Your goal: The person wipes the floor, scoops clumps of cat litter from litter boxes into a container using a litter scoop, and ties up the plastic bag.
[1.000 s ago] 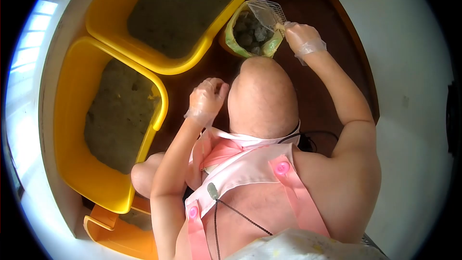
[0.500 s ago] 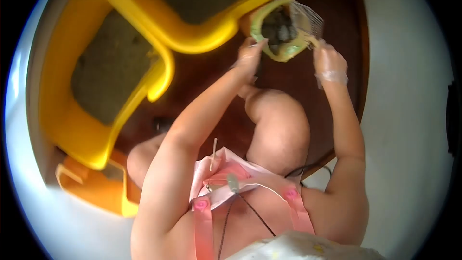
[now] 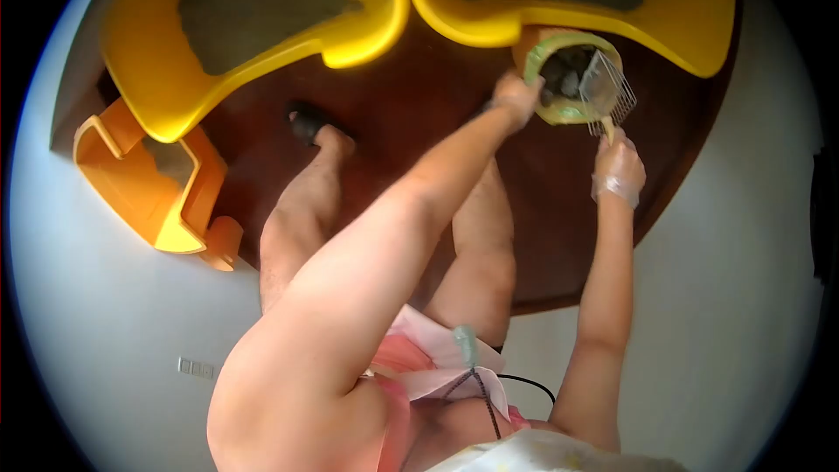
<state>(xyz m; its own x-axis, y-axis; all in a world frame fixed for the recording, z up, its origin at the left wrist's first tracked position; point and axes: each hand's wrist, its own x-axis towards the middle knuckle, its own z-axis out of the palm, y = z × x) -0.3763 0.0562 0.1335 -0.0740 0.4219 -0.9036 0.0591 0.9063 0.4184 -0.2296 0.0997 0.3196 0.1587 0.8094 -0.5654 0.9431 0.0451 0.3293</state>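
Observation:
A round bucket [image 3: 542, 70] lined with a pale green-yellow bag stands tilted below the yellow rims. Dark grey clumps [image 3: 570, 74] lie inside it. My left hand [image 3: 516, 102], in a clear plastic glove, grips the bucket's near left edge. Gloved the same way, my right hand [image 3: 619, 164] is closed around the handle of a litter scoop [image 3: 622, 98] with a wire-grid head. The scoop's head overlaps the bucket's right rim in view. I cannot tell whether it touches the rim.
Two yellow open-fronted litter boxes [image 3: 376, 48] with grey-brown granular fill stand side by side at the top. An orange step piece [image 3: 188, 232] sits at the left. Dark red-brown flooring [image 3: 384, 127] lies below them, with pale floor around. A dark shoe [image 3: 304, 125] is on my left foot.
The view has shifted, and my legs are now straighter. Both hands still hold the bucket and the scoop, and the scoop's head has turned to face right of the bucket.

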